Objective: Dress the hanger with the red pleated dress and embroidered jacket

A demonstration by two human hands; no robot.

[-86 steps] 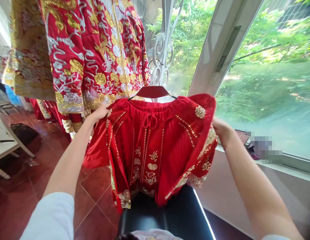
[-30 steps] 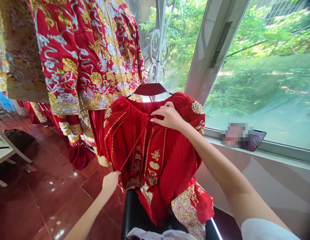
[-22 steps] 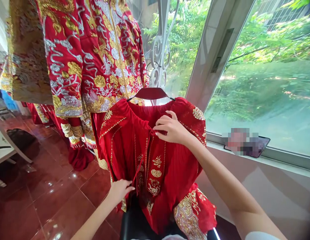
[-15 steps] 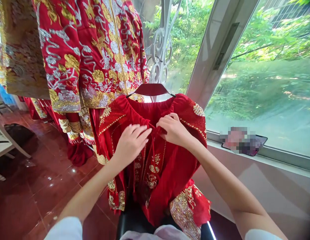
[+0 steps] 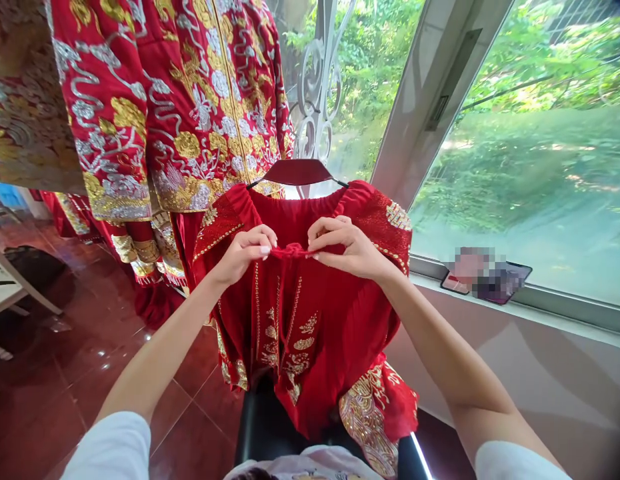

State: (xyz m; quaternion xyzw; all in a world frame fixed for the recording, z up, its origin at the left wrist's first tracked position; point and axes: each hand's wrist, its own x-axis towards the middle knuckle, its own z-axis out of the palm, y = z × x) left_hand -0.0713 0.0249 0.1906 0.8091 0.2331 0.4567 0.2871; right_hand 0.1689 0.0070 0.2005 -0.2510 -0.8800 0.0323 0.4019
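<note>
The left hand (image 5: pixel 245 250) and right hand (image 5: pixel 346 252) each pinch the red drawstring (image 5: pixel 289 251) firmly between thumb and fingers at the waistband of a red, gold-embroidered skirt (image 5: pixel 310 320). It hangs from a dark red hanger (image 5: pixel 296 172) beside the window (image 5: pixel 515 167), just right of an embroidered jacket (image 5: pixel 190 100).

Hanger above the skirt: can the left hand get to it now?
Probably yes: the hanger sits just above the left hand, nothing between, though that hand pinches the drawstring.

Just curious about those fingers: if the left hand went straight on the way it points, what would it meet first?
Probably the right hand, just across the red drawstring both pinch; the left hand points toward it.
</note>
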